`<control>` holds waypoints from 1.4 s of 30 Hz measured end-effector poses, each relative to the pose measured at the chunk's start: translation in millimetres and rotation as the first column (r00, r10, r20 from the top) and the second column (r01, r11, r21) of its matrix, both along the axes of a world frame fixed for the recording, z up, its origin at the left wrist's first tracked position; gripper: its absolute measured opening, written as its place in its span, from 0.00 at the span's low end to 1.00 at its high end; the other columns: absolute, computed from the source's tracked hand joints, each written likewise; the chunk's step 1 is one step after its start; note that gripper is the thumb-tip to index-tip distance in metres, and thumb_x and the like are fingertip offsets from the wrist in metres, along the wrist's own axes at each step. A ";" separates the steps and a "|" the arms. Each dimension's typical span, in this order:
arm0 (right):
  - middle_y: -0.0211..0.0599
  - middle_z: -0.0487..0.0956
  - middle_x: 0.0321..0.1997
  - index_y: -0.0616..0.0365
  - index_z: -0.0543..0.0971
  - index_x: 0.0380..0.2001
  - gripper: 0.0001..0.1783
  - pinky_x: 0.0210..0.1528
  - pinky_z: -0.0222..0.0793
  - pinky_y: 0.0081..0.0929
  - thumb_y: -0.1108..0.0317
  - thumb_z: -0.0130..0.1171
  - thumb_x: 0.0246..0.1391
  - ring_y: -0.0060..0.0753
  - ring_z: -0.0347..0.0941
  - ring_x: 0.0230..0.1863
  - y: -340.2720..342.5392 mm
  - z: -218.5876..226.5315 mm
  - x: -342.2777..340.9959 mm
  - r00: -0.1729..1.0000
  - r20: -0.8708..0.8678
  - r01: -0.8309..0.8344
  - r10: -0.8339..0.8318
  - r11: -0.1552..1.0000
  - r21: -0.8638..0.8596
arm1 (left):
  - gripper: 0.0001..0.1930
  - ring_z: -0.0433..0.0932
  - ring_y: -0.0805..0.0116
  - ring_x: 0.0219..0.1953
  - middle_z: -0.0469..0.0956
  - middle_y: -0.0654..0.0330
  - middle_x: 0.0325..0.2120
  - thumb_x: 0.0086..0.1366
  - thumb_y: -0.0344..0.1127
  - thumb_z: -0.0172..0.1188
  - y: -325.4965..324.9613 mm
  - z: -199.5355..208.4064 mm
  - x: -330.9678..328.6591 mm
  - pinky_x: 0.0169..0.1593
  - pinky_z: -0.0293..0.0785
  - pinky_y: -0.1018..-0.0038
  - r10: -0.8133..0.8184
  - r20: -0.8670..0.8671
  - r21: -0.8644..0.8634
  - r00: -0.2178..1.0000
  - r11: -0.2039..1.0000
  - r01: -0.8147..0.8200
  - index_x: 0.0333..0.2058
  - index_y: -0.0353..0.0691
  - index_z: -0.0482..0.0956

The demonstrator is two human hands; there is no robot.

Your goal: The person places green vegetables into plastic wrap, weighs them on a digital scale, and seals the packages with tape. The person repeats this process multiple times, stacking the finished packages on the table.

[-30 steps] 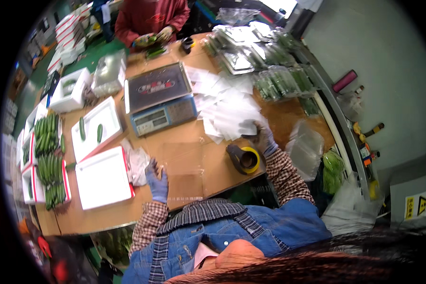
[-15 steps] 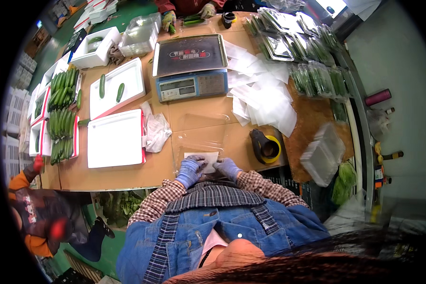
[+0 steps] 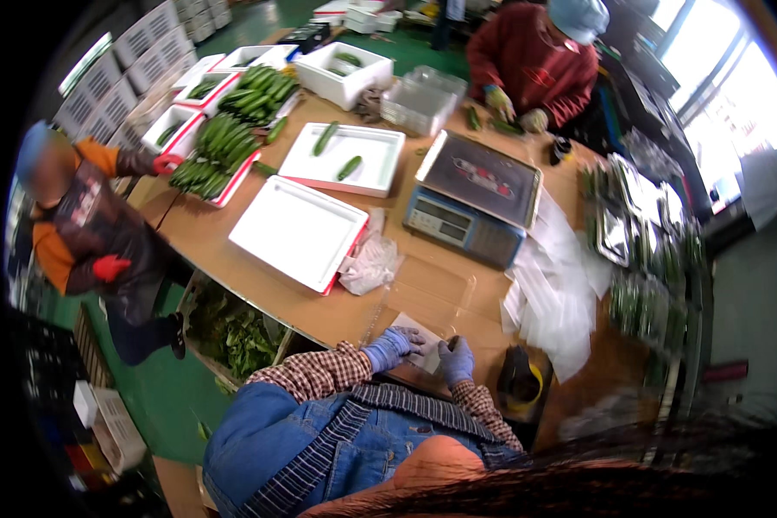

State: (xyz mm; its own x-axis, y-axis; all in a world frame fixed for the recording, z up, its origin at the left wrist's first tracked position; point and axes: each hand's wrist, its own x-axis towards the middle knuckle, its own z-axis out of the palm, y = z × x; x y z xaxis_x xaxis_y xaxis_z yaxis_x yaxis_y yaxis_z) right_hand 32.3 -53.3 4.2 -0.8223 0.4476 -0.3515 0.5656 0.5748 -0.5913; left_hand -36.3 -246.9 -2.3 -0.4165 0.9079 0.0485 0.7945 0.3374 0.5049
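Note:
In front of me a clear plastic tray [image 3: 440,278] lies on the cardboard-covered table, with a small white paper sheet [image 3: 420,335] at its near end. My left hand [image 3: 392,349], in a grey-blue glove, rests on the paper's left side with its fingers stretched out. At the paper's right edge is my right hand [image 3: 457,361], gloved alike, its fingers drawn together; what they pinch, if anything, is hidden. A black tape dispenser [image 3: 516,373] with yellow tape stands right of that hand. Beyond the tray sits a blue weighing scale [image 3: 462,226] with a flat metal pan.
Thin white sheets [image 3: 554,289] spread right of the scale, before stacked packs of cucumbers [image 3: 643,302]. Leftward are a white foam box [image 3: 298,229], a crumpled cloth [image 3: 373,263] and piled cucumbers [image 3: 220,147]. One co-worker [image 3: 535,65] stands across the table, another [image 3: 95,229] at left.
My view has swung left and tilted up, so the scene sits turned and both co-workers show more fully. My hands stay at the paper sheet on the tray's near end.

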 end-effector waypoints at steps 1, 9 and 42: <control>0.45 0.79 0.29 0.57 0.74 0.33 0.19 0.37 0.70 0.37 0.52 0.60 0.49 0.46 0.76 0.33 1.9 -1.8 -3.4 0.999 -0.036 0.014 -0.014 1.000 -0.005 | 0.17 0.69 0.59 0.54 0.74 0.60 0.48 0.50 0.33 0.59 -0.4 13.2 -2.7 0.57 0.65 0.64 0.089 0.019 0.039 0.996 0.995 -0.090 0.42 0.51 0.78; 0.42 0.76 0.35 0.61 0.68 0.48 0.21 0.38 0.69 0.31 0.65 0.58 0.54 0.35 0.72 0.35 28.9 -1.9 -8.9 0.936 -0.319 0.137 -0.151 0.988 -0.066 | 0.16 0.74 0.59 0.44 0.77 0.59 0.41 0.51 0.25 0.54 -101.5 54.2 -78.3 0.50 0.69 0.64 0.622 -0.009 0.412 0.783 0.716 -0.563 0.40 0.48 0.78; 0.37 0.80 0.33 0.62 0.74 0.39 0.08 0.37 0.72 0.23 0.75 0.52 0.55 0.24 0.76 0.33 -264.4 11.0 -170.3 0.949 -0.307 -0.054 -0.066 0.928 -0.368 | 0.59 0.49 0.49 0.65 0.47 0.51 0.65 0.39 0.61 0.70 -418.3 86.7 -511.0 0.63 0.47 0.46 0.774 -0.566 -0.291 0.283 0.134 -0.947 0.66 0.55 0.44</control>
State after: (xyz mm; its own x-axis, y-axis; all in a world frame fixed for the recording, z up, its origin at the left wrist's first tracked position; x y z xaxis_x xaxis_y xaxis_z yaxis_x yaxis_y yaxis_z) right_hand -138.0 -317.7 15.2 -0.9136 0.3416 -0.2205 0.3229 0.2798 -0.9041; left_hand -547.3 -665.2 84.4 -0.9852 -0.1710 0.0086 -0.1702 0.9726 -0.1586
